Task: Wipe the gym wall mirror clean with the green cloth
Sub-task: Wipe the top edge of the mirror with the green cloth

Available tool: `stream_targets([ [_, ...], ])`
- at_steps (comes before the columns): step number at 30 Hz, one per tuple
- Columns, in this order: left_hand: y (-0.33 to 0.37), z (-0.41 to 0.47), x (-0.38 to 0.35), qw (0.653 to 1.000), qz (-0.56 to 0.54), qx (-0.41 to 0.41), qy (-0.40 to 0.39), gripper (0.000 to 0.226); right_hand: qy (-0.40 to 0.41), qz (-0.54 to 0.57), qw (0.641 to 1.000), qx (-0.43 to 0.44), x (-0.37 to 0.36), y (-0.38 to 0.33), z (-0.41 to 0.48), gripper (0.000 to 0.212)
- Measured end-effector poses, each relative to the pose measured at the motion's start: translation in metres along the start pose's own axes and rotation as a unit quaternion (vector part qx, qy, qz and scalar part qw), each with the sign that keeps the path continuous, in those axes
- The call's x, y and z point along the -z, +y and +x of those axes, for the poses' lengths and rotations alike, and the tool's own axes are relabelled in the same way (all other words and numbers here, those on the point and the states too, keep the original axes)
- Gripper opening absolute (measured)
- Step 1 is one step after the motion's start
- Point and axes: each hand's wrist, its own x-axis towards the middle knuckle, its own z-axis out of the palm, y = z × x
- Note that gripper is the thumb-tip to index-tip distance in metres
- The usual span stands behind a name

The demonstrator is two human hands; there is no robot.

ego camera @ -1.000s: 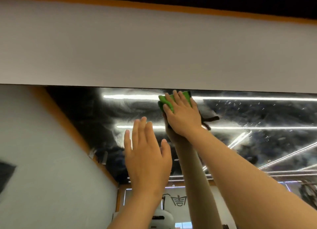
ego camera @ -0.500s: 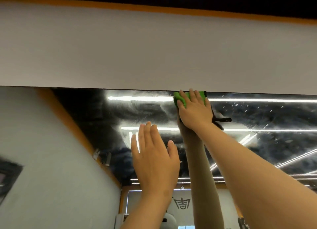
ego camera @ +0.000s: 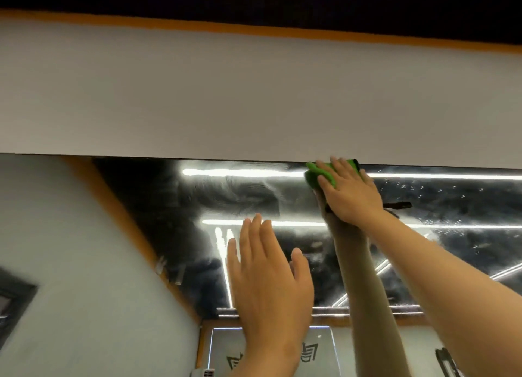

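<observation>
**Near field.** At 6 o'clock in the view, the left hand is raised with its palm toward the glass. Its fingers are straight and close together and hold nothing. Whether the palm touches the glass cannot be told.

**Middle field.** At the left hand's 2 o'clock, the right hand lies flat with fingers extended, pressing the green cloth against the mirror. The cloth shows bunched at this hand's 11 o'clock, and its upper edge meets the mirror's top border. Swirled streaks lie at the cloth's 9 o'clock, and fine specks at its 3 o'clock.

**Far field.** At 12 o'clock, the pale wall band begins directly above the glass.

**Probable hazards.**
- (a) The cloth is pinned by flat fingers, not gripped, so slackened pressure at this high reach would likely let it slip and fall.
- (b) A bare left palm laid on the glass would print a fresh mark there.
- (c) A stroke carried too high would drag the cloth onto the wall band.
- (d) The bunched cloth offers narrow contact and may smear residue rather than lift it. The specked area at 3 o'clock is not yet wiped.
</observation>
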Motion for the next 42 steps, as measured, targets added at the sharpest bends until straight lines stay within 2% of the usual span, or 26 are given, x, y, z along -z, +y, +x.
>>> stream_targets([
  [4, -0.001, 0.004, -0.002, 0.999, 0.031, -0.013, -0.003, 0.059, 0.005, 0.006, 1.0, -0.015, -0.005, -0.034, 0.028, 0.052],
  [9, 0.0, 0.003, 0.004, 1.0, -0.002, 0.011, -0.017, 0.058, -0.013, 0.007, 0.995, 0.1, -0.011, -0.078, 0.02, 0.051],
  [12, 0.0, 0.003, 0.005, 1.0, 0.014, -0.002, -0.023, 0.057, -0.019, 0.005, 0.989, 0.145, -0.01, -0.072, 0.012, 0.051],
  [14, 0.002, 0.004, 0.008, 0.998, 0.014, -0.009, -0.059, 0.059, -0.032, 0.003, 0.986, 0.163, -0.007, -0.063, 0.011, 0.05],
  [16, 0.003, 0.005, 0.016, 0.993, -0.048, -0.008, -0.109, 0.063, -0.039, 0.003, 0.985, 0.167, -0.005, -0.058, 0.01, 0.05],
  [18, -0.006, 0.009, 0.025, 0.983, -0.117, -0.041, -0.137, 0.072, -0.036, 0.005, 0.987, 0.155, -0.006, -0.059, 0.009, 0.05],
  [20, -0.031, 0.013, 0.041, 0.978, -0.117, -0.089, -0.147, 0.072, -0.031, 0.011, 0.99, 0.136, -0.007, -0.063, 0.009, 0.05],
  [22, -0.066, 0.02, 0.055, 0.983, -0.073, -0.112, -0.128, 0.064, -0.026, 0.018, 0.993, 0.117, -0.008, -0.069, 0.01, 0.05],
  [26, -0.122, 0.034, 0.073, 0.996, -0.009, -0.053, -0.073, 0.06, -0.03, 0.021, 0.993, 0.109, -0.011, -0.083, 0.008, 0.051],
  [29, -0.127, 0.036, 0.074, 0.997, -0.007, 0.006, -0.08, 0.066, -0.029, 0.016, 0.988, 0.153, -0.017, -0.109, -0.005, 0.051],
  [36, -0.121, 0.033, 0.081, 0.995, -0.021, 0.024, -0.091, 0.06, -0.032, 0.012, 0.972, 0.232, -0.038, -0.171, -0.053, 0.052],
  [38, -0.121, 0.033, 0.082, 0.995, -0.028, 0.027, -0.094, 0.051, -0.043, 0.006, 0.967, 0.252, -0.039, -0.175, -0.067, 0.052],
  [42, -0.123, 0.033, 0.082, 0.995, -0.04, 0.019, -0.091, 0.047, -0.049, 0.013, 0.962, 0.268, -0.039, -0.163, -0.089, 0.053],
])
